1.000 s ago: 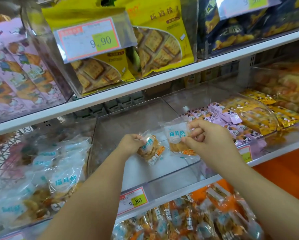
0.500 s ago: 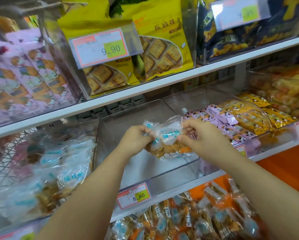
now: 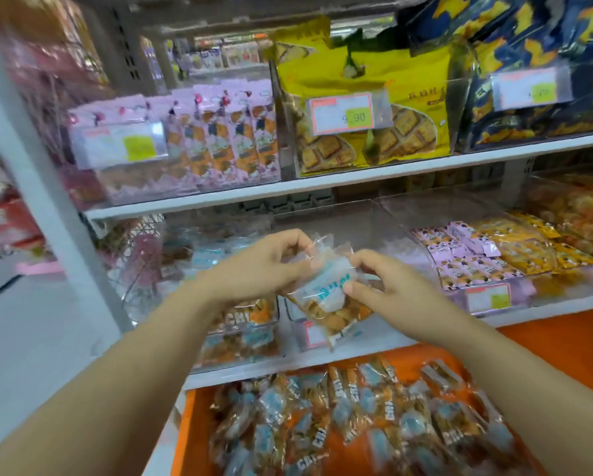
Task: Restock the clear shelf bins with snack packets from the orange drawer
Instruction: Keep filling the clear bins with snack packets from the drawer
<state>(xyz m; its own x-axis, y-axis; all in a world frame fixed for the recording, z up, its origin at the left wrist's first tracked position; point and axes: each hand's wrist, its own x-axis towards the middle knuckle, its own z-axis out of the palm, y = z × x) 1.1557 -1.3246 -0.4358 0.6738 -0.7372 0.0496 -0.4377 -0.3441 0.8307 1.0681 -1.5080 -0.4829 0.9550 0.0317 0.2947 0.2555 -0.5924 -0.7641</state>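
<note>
Both hands, my left hand (image 3: 254, 266) and right hand (image 3: 388, 286), pinch one snack packet (image 3: 326, 297) at frame centre, above the orange drawer (image 3: 425, 362).

Price tag (image 3: 343, 113) on the clear bin (image 3: 422, 146) above the right hand (image 3: 391, 293): 9.90
Drawer packets (image 3: 309, 463) below that hand: CRI
Held packet (image 3: 326, 293): blue print, unreadable
Other price tags (image 3: 532, 89): too blurred

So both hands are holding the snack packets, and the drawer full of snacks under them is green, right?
Not quite. The drawer is orange, not green, as the head view shows. The rest is right: the left hand and the right hand both hold the snack packets, and the drawer is full of snacks.
</note>
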